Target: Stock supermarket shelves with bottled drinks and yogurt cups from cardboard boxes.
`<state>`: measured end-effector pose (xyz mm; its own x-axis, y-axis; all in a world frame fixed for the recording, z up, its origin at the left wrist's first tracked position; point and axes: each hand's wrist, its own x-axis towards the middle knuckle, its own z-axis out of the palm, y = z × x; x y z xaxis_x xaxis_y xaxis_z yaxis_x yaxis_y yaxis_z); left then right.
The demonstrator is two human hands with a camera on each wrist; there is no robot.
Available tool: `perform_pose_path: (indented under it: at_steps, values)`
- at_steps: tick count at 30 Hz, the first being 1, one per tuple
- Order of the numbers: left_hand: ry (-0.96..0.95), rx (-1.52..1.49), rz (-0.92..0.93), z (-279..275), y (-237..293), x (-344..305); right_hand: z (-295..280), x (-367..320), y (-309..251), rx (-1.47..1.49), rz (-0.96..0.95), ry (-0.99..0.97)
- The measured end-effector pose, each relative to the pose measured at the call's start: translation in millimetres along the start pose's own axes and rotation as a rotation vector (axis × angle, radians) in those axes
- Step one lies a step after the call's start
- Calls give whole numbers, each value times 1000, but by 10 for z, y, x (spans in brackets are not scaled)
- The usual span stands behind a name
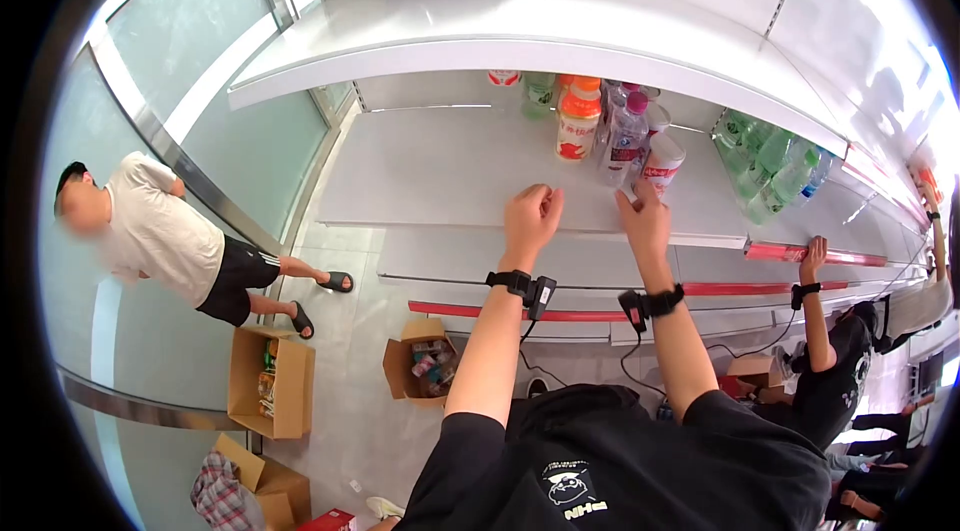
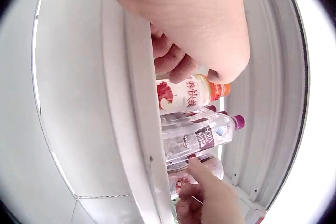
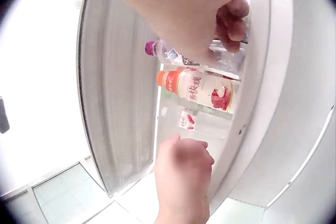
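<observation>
white glossy shelf [image 1: 440,171] | left hand [image 1: 530,216] balled up at the front edge, holding nothing | right hand [image 1: 645,219] curls at printed cup [image 1: 662,163] near that edge, palm hides contact, can't tell if gripped | clear plastic bottle [image 1: 625,136] just beside

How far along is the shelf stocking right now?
Done: an orange-capped bottle, a purple-capped clear bottle and a white cup stand on the shelf. In hand: the right grip touches that group; the left grip is curled, empty. Left: a floor box holds more items.
</observation>
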<state>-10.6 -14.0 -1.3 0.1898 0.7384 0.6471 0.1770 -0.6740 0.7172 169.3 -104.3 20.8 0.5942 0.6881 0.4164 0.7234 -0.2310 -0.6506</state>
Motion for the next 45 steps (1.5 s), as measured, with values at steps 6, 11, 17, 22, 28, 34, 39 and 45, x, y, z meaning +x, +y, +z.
perform_pose_path:
  at_steps: [6,11,17,22,28,34,39,45]
  values:
    - [5,32,-1,26,-1,-23,-248,-33,421,12,-157,366]
    - [5,49,40,10,50,-15,-282,269,648,115,-192,167]
    - [-5,56,32,4,64,-14,-255,376,630,148,-184,110]
    - [-19,68,19,5,83,-2,-202,444,621,143,-171,141]
    - [-8,56,-8,12,79,-6,-136,584,599,126,-147,128]
    - [-12,104,11,12,64,-4,-75,675,579,158,-112,120]
    - [-18,92,13,6,69,-6,-72,716,541,159,-85,84]
    - [-15,87,11,8,79,-9,-46,770,555,188,-95,69]
